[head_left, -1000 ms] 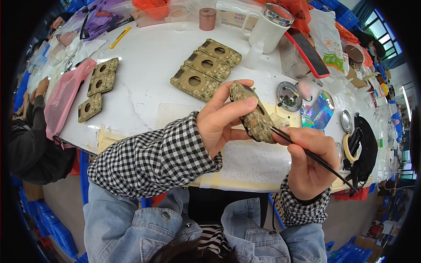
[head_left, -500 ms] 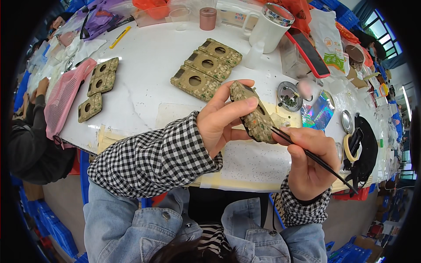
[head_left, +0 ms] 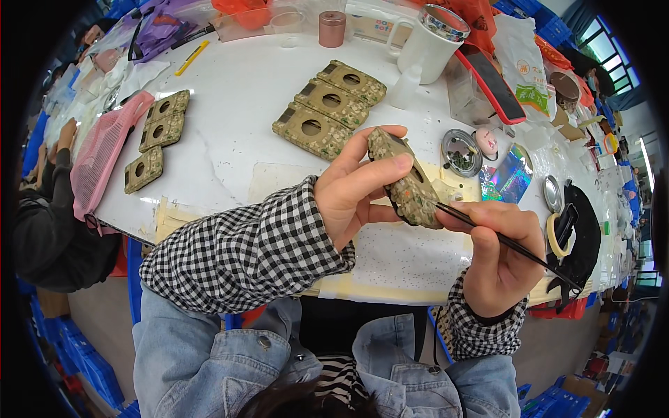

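Note:
My left hand [head_left: 362,184] is closed round a camouflage-patterned case [head_left: 412,195], held tilted above the table with its round opening turned partly away. In my right hand [head_left: 507,254] is a pair of black tweezers [head_left: 519,247], pinched between thumb and fingers. Their tips meet the lower right end of the case; whether they grip anything there is too small to tell. Beyond my left hand lie several like cases in a row, the nearest one [head_left: 306,132] close to my fingers. To the right stands a round clear dish [head_left: 461,153] with small dark green bits.
More camouflage cases [head_left: 152,132] lie at the left beside a pink mesh bag [head_left: 111,153]. A white mug [head_left: 428,45], a clear box with a red-edged phone [head_left: 491,83] and a pinkish tin [head_left: 332,29] stand at the back. A tape roll [head_left: 559,237] lies right, near a person's sleeve-free black pouch [head_left: 585,237].
My right hand and the tweezers have shifted slightly right, with the tips still at the case's end. The left hand and case have barely moved.

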Demonstrator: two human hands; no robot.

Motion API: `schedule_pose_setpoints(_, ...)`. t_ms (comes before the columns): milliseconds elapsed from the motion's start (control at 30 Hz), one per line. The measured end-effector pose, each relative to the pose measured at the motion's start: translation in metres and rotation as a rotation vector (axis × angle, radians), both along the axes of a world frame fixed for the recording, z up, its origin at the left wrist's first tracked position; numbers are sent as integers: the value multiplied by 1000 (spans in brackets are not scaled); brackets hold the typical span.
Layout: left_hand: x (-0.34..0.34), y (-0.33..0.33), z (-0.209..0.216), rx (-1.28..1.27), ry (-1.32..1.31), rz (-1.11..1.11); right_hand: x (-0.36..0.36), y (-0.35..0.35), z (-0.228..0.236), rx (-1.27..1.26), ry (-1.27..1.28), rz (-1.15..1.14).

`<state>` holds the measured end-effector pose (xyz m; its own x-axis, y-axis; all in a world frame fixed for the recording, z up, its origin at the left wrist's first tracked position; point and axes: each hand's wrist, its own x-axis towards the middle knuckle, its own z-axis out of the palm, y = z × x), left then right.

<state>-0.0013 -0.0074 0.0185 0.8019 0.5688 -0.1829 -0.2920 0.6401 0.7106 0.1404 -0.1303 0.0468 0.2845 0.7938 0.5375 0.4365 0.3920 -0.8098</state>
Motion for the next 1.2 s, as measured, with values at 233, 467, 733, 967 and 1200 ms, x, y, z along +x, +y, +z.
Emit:
schedule_pose_setpoints(233, 0, -1, 1, 64, 35, -24, 0, 1, 1, 1, 0, 4)
schedule_pose_setpoints(467, 1, 0, 1, 0, 7, 3, -1, 1, 1, 7, -50, 0)
schedule_pose_setpoints(733, 1, 0, 1, -14, 0, -6, -1, 0, 1, 10, -97, -13)
schedule_pose_setpoints(967, 2, 1, 2, -12, 2, -9, 0, 0, 2, 12, -95, -18)
schedule_pose_setpoints(1200, 1, 1, 3, -13, 7, -18, 0, 1, 1, 30, -45, -6)
